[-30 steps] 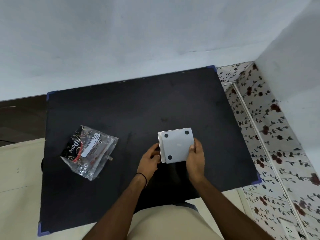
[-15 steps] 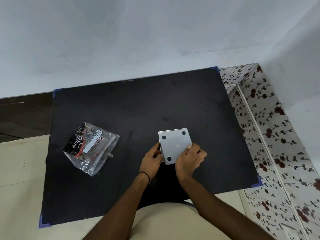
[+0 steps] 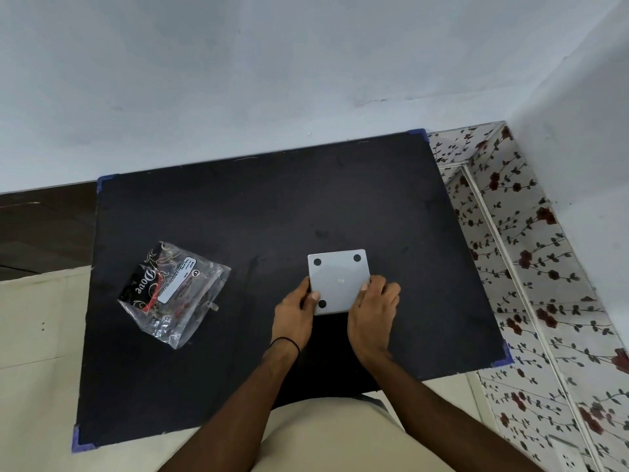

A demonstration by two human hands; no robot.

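A flat white square plate (image 3: 338, 279) with black round pads near its corners lies on the black table (image 3: 258, 212), right of centre. My left hand (image 3: 294, 313) grips its lower left edge, thumb on top beside a pad. My right hand (image 3: 372, 316) holds the lower right corner, fingers curled over the edge and hiding that corner's pad. A clear plastic bag (image 3: 173, 291) with a black and red label and small parts inside lies at the left of the table, apart from both hands.
The table stands against a pale wall (image 3: 272, 80), blue tape on its corners. A floral-patterned surface (image 3: 531, 267) runs along the right side. Cream floor tiles (image 3: 37, 335) show at the left. My beige-clad lap (image 3: 326, 437) is below the table's near edge.
My right hand slid from the plate's right edge down to its lower right corner. The left thumb moved onto the plate's top. The plate turned slightly and lies flatter.
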